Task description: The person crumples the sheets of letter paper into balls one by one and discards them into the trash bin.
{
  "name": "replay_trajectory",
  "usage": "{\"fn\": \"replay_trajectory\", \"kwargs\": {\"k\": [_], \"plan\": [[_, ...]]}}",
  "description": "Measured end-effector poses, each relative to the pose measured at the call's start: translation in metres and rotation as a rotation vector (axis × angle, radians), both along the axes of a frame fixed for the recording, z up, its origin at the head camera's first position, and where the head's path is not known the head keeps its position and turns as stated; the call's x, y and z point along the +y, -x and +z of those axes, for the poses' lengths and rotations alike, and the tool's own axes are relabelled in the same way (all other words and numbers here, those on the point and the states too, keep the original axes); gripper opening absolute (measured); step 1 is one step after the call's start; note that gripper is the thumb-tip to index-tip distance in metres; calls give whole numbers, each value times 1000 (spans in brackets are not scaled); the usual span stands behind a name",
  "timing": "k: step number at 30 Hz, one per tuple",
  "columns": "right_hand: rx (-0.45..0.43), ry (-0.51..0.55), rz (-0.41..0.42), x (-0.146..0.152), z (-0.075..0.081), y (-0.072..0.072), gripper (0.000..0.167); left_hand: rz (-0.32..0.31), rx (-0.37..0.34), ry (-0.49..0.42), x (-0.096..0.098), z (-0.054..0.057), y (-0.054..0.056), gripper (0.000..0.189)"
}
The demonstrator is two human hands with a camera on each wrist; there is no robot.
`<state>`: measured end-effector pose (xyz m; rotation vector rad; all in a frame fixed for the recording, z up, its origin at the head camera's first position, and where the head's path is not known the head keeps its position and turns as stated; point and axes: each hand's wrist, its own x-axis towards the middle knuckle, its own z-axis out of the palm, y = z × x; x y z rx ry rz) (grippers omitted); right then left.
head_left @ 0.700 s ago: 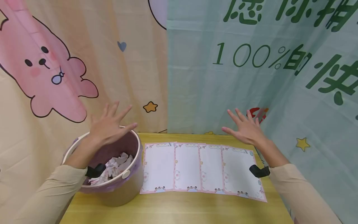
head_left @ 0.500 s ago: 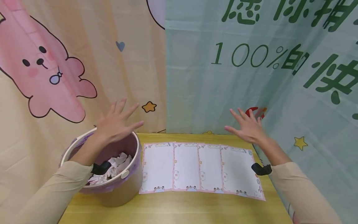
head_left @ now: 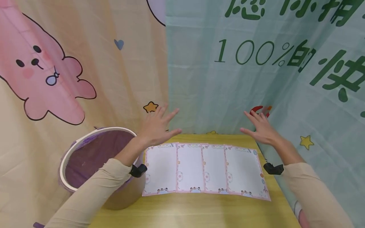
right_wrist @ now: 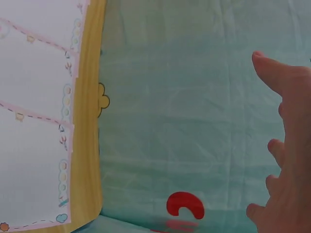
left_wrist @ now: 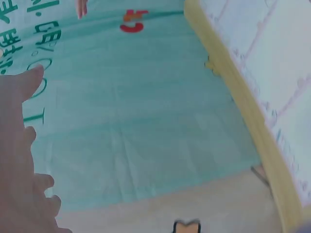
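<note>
My left hand (head_left: 155, 128) hovers with spread fingers above the far left corner of the paper row, just right of the bucket, and holds nothing. Fingers apart and holding nothing, my right hand (head_left: 262, 129) is raised near the far right corner of the row. Several sheets of letter paper (head_left: 189, 167) with pink printed borders lie side by side, edges overlapping, on the wooden table. A bucket (head_left: 68, 158) with a white rim and a purple liner stands at the left; my left forearm crosses over it and hides the crumpled paper inside.
The yellow wooden table (head_left: 176, 210) ends at a curtain (head_left: 199, 95) behind it, with another printed curtain (head_left: 122, 79) at the left. A black camera strap (head_left: 138, 170) sits on the left wrist, a similar strap (head_left: 273, 168) on the right.
My left hand has moved right, from over the bucket to above the left sheet. My right hand has shifted slightly right. The sheets stay where they were.
</note>
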<state>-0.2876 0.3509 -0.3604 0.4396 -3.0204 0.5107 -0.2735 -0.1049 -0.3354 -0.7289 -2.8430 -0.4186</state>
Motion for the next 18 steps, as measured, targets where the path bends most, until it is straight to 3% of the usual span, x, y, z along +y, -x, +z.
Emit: {"fn": "replay_trajectory", "kwargs": {"k": [8, 13, 18], "plan": [[-63, 30, -9, 31, -29, 6, 89, -178, -112, -235, 67, -43, -1, 84], [-115, 119, -42, 56, -59, 4, 85, -241, -229, -403, 101, -89, -8, 85], [-205, 224, -141, 74, -92, 0, 83, -276, -323, -475, 130, -138, -19, 85]]}}
